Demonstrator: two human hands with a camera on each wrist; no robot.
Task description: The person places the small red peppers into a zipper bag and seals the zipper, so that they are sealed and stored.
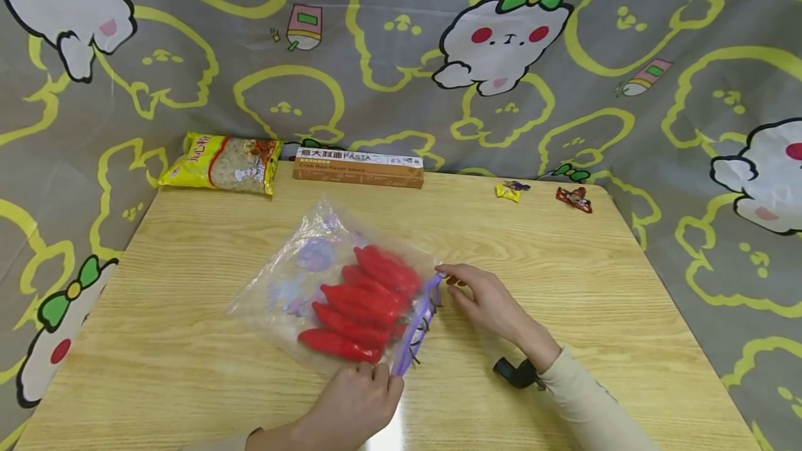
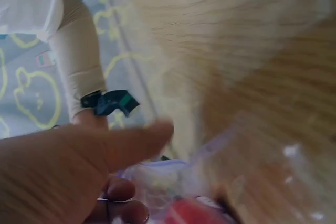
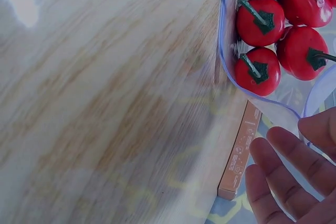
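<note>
A clear zip bag (image 1: 316, 254) with purple prints lies flat on the table, holding several red peppers (image 1: 360, 305) side by side. Dark stems stick out past its purple zip edge (image 1: 413, 333). My left hand (image 1: 354, 402) grips the near corner by that edge, fingers curled. At the far end of the edge, my right hand (image 1: 491, 305) pinches the corner between thumb and index finger, other fingers loose. The right wrist view shows the bag's mouth parted, with green-capped stem ends (image 3: 262, 22) inside. The left wrist view is blurred; the left thumb (image 2: 139, 142) shows above the bag.
At the back left stand a yellow food packet (image 1: 241, 162) and a long pasta box (image 1: 357, 169). Small wrapped sweets (image 1: 509, 191) and a red wrapped snack (image 1: 574, 199) lie at the back right. Patterned cloth walls (image 1: 401, 110) enclose the table. A black wrist device (image 1: 516, 372) sits on the right wrist.
</note>
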